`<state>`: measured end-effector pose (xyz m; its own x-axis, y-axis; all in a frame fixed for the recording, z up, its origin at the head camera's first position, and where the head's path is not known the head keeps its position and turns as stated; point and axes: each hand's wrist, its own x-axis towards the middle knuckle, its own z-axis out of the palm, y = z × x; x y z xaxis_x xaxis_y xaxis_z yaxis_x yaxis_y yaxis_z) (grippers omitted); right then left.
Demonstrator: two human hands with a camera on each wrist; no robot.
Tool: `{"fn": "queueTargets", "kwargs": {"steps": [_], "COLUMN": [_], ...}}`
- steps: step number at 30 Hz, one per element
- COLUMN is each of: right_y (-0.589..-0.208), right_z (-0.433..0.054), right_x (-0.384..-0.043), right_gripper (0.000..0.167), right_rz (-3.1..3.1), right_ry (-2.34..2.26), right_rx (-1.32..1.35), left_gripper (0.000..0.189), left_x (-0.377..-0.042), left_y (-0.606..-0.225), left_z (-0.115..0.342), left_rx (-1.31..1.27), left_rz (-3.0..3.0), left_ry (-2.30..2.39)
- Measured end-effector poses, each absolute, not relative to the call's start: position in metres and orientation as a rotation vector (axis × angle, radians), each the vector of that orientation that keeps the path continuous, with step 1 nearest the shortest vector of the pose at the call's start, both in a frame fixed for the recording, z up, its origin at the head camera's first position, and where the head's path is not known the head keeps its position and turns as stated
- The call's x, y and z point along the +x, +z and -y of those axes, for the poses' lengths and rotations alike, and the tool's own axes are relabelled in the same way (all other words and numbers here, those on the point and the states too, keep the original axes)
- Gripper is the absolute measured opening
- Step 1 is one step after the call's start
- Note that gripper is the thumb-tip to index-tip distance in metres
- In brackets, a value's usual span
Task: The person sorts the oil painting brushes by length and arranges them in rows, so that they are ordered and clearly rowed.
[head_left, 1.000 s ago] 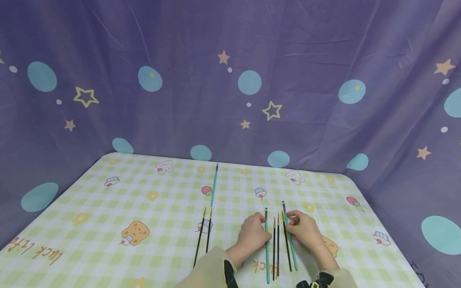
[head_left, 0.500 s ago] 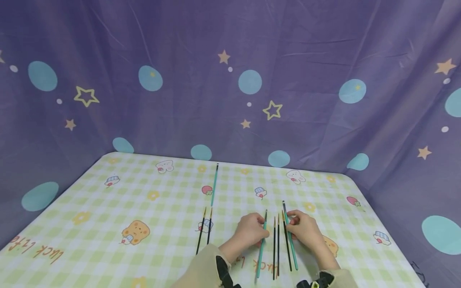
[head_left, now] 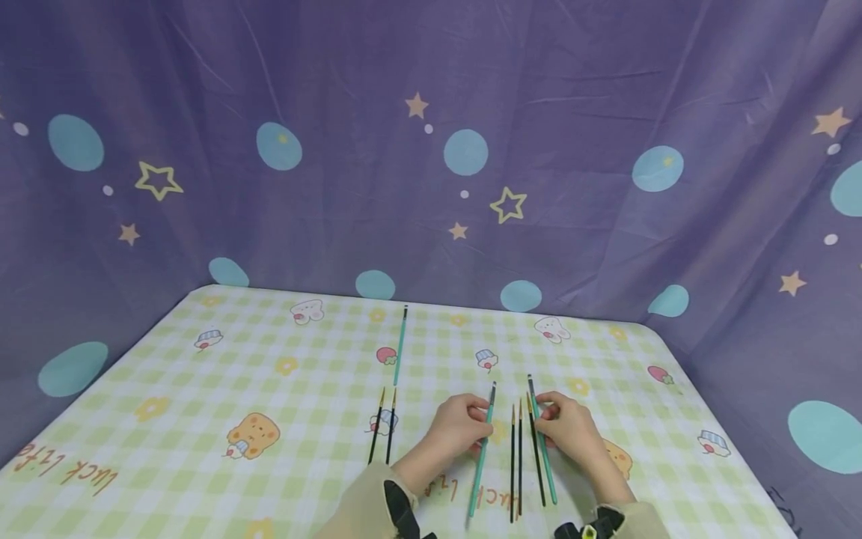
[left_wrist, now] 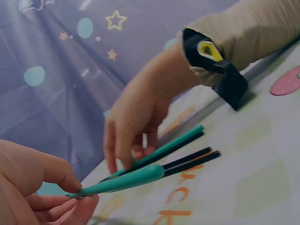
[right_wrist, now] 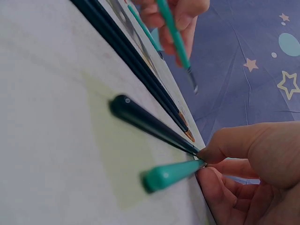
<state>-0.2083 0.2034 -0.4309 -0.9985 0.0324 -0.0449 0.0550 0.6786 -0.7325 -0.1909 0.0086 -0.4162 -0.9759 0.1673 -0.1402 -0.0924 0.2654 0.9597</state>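
Observation:
My left hand point(head_left: 459, 425) pinches a teal paintbrush point(head_left: 480, 471) between thumb and fingers; its handle extends toward me in the left wrist view. My right hand point(head_left: 571, 430) pinches another teal paintbrush point(head_left: 548, 473) low at the table. Right beside that one lies a black paintbrush point(right_wrist: 150, 124), its far end against the thumb in the right wrist view; whether it is gripped too, I cannot tell. Between the hands, two black paintbrushes point(head_left: 516, 464) with golden tips lie side by side on the cloth.
Left of my left arm lie two more black paintbrushes point(head_left: 384, 427), their lower ends hidden by the sleeve. Farther back is a single teal paintbrush point(head_left: 400, 348). A checked tablecloth point(head_left: 323, 382) covers the table, and a purple curtain point(head_left: 364, 209) hangs behind it.
My left hand has shifted left with its teal paintbrush, away from the black pair, and the brush now slants more. My right hand stays where it was.

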Motion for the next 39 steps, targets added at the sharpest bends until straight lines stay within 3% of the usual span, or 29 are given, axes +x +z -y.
{"fn": "queueTargets", "kwargs": {"steps": [39], "right_y": [-0.430], "right_z": [-0.203], "right_x": [-0.208], "right_gripper": [0.038], "right_rz": [-2.852], "right_ry": [-1.258], "right_rx": [0.085], "left_gripper": [0.058], "left_x": [-0.251], "left_y": [-0.403], "left_z": [0.128], "left_rx": [-0.045], "left_rz": [-2.260], "left_ry": [2.014]}}
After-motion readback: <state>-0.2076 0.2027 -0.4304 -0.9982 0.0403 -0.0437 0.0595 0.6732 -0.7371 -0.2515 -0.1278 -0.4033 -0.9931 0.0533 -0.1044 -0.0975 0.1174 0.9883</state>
